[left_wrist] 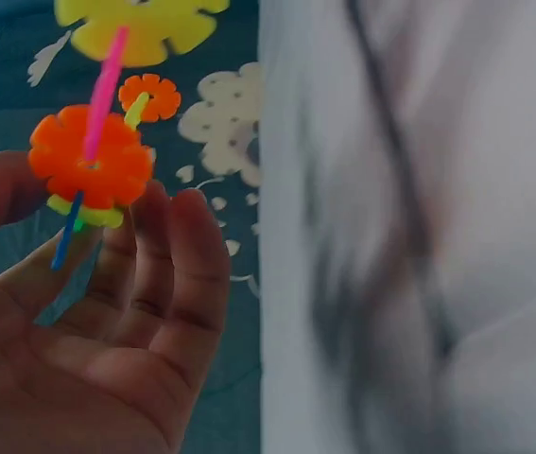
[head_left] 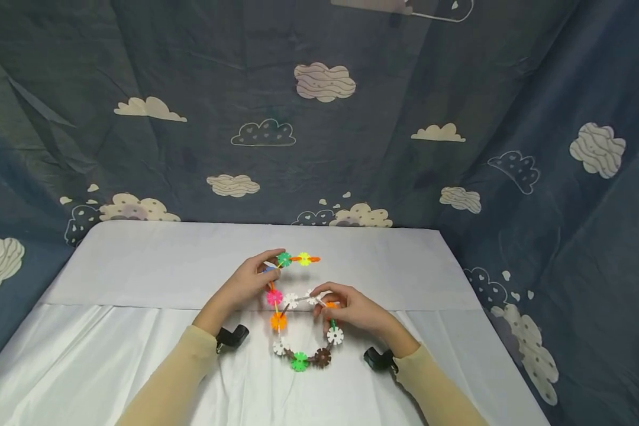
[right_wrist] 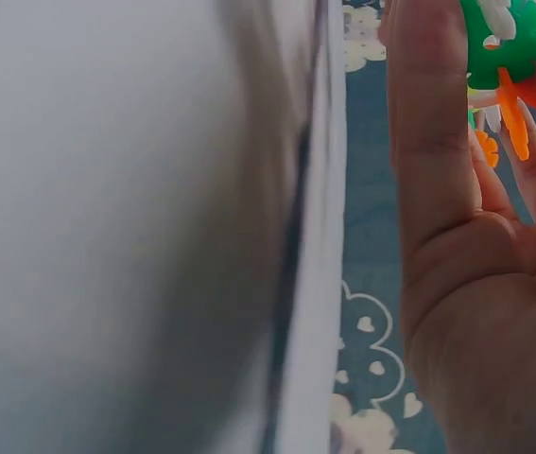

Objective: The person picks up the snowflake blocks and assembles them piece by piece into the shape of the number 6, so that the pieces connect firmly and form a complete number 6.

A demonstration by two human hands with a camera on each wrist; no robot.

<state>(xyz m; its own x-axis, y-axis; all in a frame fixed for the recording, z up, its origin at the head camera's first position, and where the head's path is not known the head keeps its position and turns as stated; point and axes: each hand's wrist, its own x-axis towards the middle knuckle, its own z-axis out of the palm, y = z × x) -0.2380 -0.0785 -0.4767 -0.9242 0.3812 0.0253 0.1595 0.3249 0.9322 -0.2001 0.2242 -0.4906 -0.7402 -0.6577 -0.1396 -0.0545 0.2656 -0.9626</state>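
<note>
A chain of small plastic snowflake discs (head_left: pixel 274 297) is linked into a loop, with a tail running up and to the right from its upper left. An orange disc (head_left: pixel 278 322), a bright green disc (head_left: pixel 299 361) and a brown disc (head_left: pixel 322 357) form part of the loop; a yellow disc (head_left: pixel 305 258) is near the tail's end. My left hand (head_left: pixel 242 281) holds the tail by its blue and green discs. In the left wrist view, an orange disc (left_wrist: pixel 93 156) sits between thumb and fingers. My right hand (head_left: pixel 359 309) pinches the loop's upper right; a green disc (right_wrist: pixel 523 47) shows between its fingers.
White cloth (head_left: pixel 112 355) covers the table, with a seam crossing it behind the loop. Black wrist devices (head_left: pixel 232 337) are strapped on both forearms. A dark blue curtain (head_left: pixel 191 154) with cloud prints hangs behind and along the sides of the table.
</note>
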